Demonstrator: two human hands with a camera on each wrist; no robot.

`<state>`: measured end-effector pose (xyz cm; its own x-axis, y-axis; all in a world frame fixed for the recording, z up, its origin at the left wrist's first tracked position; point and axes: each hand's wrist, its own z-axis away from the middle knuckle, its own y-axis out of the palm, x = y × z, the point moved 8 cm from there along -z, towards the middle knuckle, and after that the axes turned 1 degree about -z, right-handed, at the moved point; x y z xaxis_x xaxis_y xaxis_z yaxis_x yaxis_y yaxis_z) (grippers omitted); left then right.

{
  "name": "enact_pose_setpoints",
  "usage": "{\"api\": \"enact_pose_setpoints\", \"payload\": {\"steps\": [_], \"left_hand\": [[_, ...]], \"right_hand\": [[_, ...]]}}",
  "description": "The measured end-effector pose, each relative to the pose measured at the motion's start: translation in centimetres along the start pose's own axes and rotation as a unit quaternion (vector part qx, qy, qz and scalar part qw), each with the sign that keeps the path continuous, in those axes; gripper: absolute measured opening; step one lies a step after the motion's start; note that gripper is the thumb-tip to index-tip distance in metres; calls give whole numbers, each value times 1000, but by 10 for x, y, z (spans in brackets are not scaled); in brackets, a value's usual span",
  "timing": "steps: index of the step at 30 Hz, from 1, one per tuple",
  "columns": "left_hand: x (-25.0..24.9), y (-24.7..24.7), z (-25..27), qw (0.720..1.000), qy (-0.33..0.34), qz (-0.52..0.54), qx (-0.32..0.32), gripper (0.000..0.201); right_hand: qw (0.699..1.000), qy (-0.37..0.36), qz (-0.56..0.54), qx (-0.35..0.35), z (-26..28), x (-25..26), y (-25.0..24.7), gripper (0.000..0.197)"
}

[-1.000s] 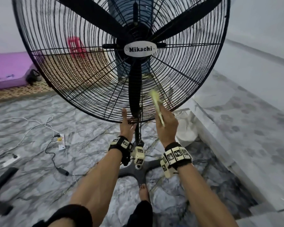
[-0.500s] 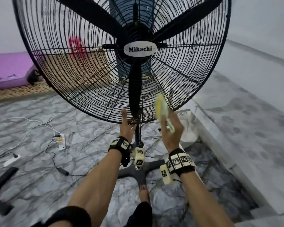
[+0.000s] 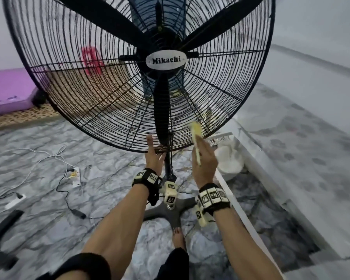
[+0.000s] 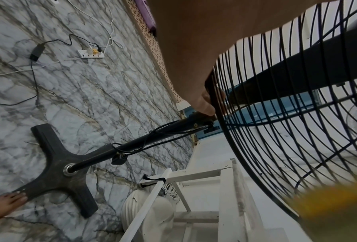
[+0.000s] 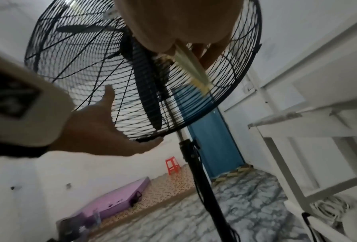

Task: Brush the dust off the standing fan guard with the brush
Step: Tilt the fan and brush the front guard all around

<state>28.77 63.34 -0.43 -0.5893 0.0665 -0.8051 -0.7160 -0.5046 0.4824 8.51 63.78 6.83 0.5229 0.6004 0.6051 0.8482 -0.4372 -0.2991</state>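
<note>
The black wire fan guard (image 3: 101, 102) fills the upper head view, tilted toward me on its pole (image 4: 144, 140). My left hand (image 3: 153, 147) grips the guard's bottom rim, thumb in front and fingers (image 4: 204, 103) wrapped behind. My right hand (image 3: 204, 158) holds a cream-handled brush (image 3: 196, 146). Its yellow bristles (image 3: 195, 127) lie against the lower right wires near the rim. In the right wrist view the brush (image 5: 191, 63) points at the guard (image 5: 74, 68), and my left hand (image 5: 111, 127) cups the rim below. The brush is a yellow blur (image 4: 337, 206) in the left wrist view.
My bare foot (image 3: 179, 236) rests by the fan's cross-shaped base (image 4: 57, 173). A white rack (image 4: 225, 180) with a white fan (image 3: 230, 158) under it stands close on the right. A power strip (image 3: 75, 175) and cables lie on the marble floor at left. A purple mattress (image 3: 6, 91) lies far left.
My right hand has swept the brush down the lower right wires toward the rim. My left hand has kept its hold on the bottom rim.
</note>
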Motion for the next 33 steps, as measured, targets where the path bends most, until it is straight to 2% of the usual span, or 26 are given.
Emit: {"api": "enact_pose_setpoints", "payload": {"steps": [2, 3, 5, 7, 8, 9, 10, 12, 13, 14, 16, 19, 20, 21, 22, 24, 26, 28, 29, 31, 33], "left_hand": [[-1, 2, -2, 1000, 4, 6, -1, 174], [-1, 2, -3, 1000, 5, 6, -2, 173], [1, 0, -1, 1000, -1, 1, -2, 173], [2, -2, 1, 1000, 1, -9, 7, 170], [1, -2, 2, 1000, 7, -15, 11, 169], [-1, -1, 3, 1000, 13, -15, 11, 168], [-3, 0, 4, 1000, 17, -12, 6, 168], [-5, 0, 2, 1000, 16, -5, -5, 168], [-4, 1, 0, 1000, 12, -7, -6, 166], [-3, 1, -2, 1000, 12, -14, -3, 166], [0, -1, -3, 1000, 12, -27, 3, 161], [4, -7, -7, 1000, 12, -25, -8, 154], [3, -7, -6, 999, 12, -29, -9, 149], [1, -4, -2, 999, 12, -33, -7, 140], [-2, -1, 0, 999, 17, -29, -4, 125], [-7, 3, 1, 999, 33, -16, -8, 100], [-9, 5, 0, 999, 36, -12, -8, 106], [-5, 4, 0, 999, 25, -23, -1, 121], [-3, 2, -1, 999, 23, -29, 3, 133], [2, -5, -4, 1000, 14, -22, -2, 152], [3, -8, -8, 1000, 11, -13, -4, 162]], "right_hand": [[992, -60, -53, 93, 14, 16, 12, 47], [988, -80, -73, 114, 15, 20, 9, 46], [993, -66, -69, 68, 5, 11, -8, 41], [998, 9, -32, -46, -5, -11, -29, 37], [996, 36, -16, -80, -6, -17, -31, 36], [996, 37, -5, -79, -5, -14, -26, 37], [999, 17, -2, -46, -2, -5, -14, 39], [996, -38, -31, 73, 11, 16, 17, 44], [991, -49, -51, 110, 15, 21, 25, 42], [989, -42, -76, 118, 14, 22, 25, 38], [993, 2, -111, 45, 3, 14, 3, 25], [982, 81, -36, -168, -7, -14, -51, 23], [972, 122, -21, -200, -5, -27, -55, 25], [966, 160, -24, -203, -3, -33, -51, 27], [965, 193, -42, -176, 1, -36, -39, 28], [969, 216, -92, -74, 16, -31, -6, 30], [965, 210, -156, 28, 33, -18, 18, 31], [948, 220, -216, 80, 44, -16, 24, 39], [939, 228, -245, 82, 44, -17, 19, 43], [925, 261, -273, 41, 43, -29, 2, 43], [896, 348, -273, -32, 41, -51, -17, 35]]}}
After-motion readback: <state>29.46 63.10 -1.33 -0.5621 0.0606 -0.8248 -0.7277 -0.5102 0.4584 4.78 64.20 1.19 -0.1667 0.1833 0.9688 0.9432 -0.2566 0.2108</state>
